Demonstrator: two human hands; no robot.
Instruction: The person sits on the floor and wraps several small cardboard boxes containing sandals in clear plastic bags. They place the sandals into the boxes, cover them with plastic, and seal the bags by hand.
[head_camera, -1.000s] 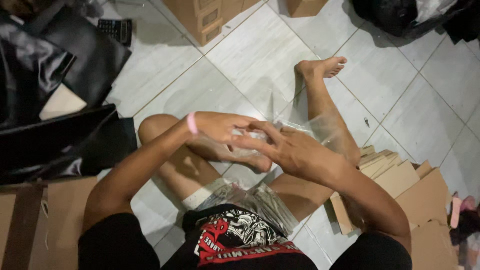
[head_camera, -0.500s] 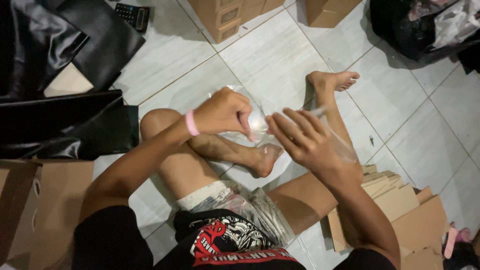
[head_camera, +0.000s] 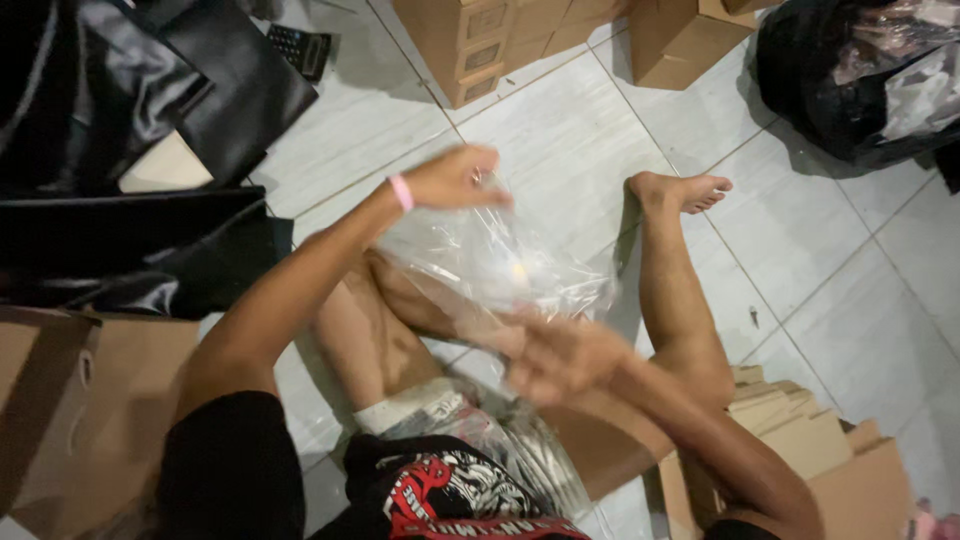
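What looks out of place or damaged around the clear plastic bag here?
Nothing looks damaged. The clear plastic bag is crumpled but whole, stretched between the left hand and the blurred right hand. Flattened cardboard lies loosely piled beside the right leg.

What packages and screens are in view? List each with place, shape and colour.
Clear plastic bag: between the left hand and right hand, crinkled.
Brown cardboard boxes: top centre, stacked.
Flattened cardboard: lower right, tan.
Black bag: top right.
Calculator: top left, dark, small screen.

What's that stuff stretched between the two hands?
A clear plastic bag stretches from the left hand to the right hand, seen in the head view.
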